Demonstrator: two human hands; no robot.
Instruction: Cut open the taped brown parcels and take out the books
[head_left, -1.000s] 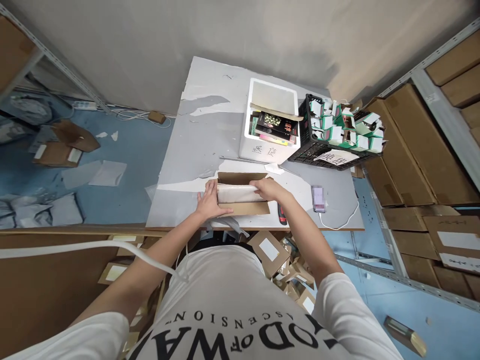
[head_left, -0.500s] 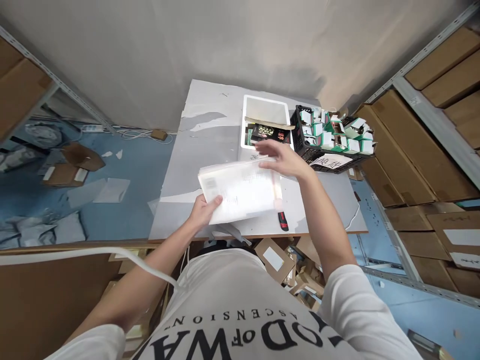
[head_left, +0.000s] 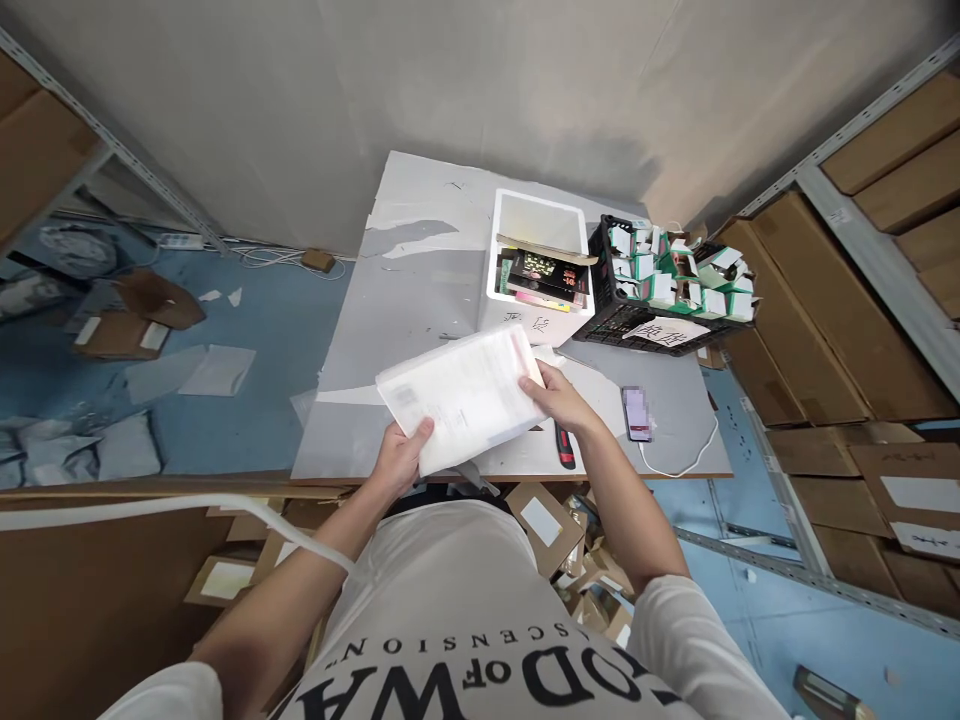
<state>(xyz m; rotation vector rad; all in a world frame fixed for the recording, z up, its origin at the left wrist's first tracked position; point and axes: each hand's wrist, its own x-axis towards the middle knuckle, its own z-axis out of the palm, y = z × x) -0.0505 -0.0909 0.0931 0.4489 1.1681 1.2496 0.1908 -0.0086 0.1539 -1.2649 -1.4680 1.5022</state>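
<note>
Both hands hold a flat white package (head_left: 465, 395), tilted above the front of the table. It has a glossy cover, a barcode-like patch near its left end and faint print. My left hand (head_left: 401, 455) grips the lower left corner, thumb on top. At the right end, my right hand (head_left: 559, 393) is closed on the edge, also with its thumb on top; the fingers beneath are hidden. A red and black box cutter (head_left: 564, 445) lies on the table just below my right hand.
Behind the package stands a white foam box (head_left: 541, 325) with books inside. Beside it is a black crate (head_left: 611, 300) full of green and white boxes. A phone (head_left: 636, 413) on a cable lies at the right of the grey table (head_left: 420, 275). Shelved cartons (head_left: 795, 290) flank the table.
My right hand has come down from above the package and taken hold of its right edge. The package has shifted slightly left and turned a little. The phone now shows.
</note>
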